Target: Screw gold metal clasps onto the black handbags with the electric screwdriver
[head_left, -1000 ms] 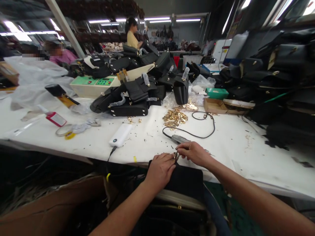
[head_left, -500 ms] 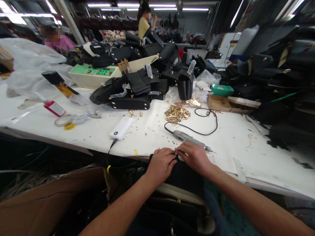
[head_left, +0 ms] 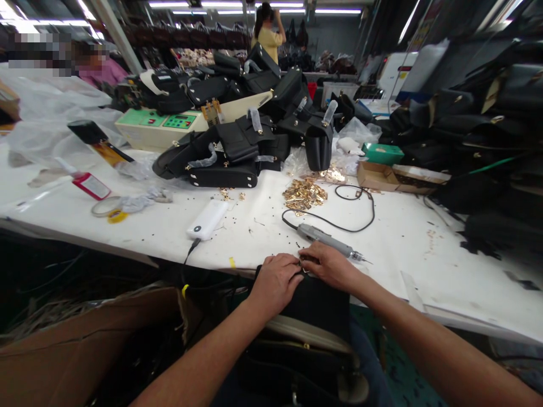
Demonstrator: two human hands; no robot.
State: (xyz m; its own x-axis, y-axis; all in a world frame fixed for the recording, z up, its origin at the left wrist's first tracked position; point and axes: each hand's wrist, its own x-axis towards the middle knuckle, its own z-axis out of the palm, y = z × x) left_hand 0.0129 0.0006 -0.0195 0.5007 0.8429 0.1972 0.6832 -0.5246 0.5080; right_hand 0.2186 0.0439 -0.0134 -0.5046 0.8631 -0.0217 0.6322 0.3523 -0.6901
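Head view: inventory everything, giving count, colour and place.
Table: one, white, centre
Handheld tool: one, grey, near table's front edge
Metal pieces: many, gold, beyond tool
Corded device: one, white, left of tool
Bottle: one, red, table's left
Machine: one, cream and green, back left
Small box: one, green, back right
Shallow boxes: apparently two, brown, before small box
Large box: one, brown, lower left
Heaped bags: many, black, back and right
Workers: at least two, yellow and pink tops, background
Worked bag: one, black, lower centre
Left grip: one, bare, on worked bag
Right grip: one, bare, at a metal fitting
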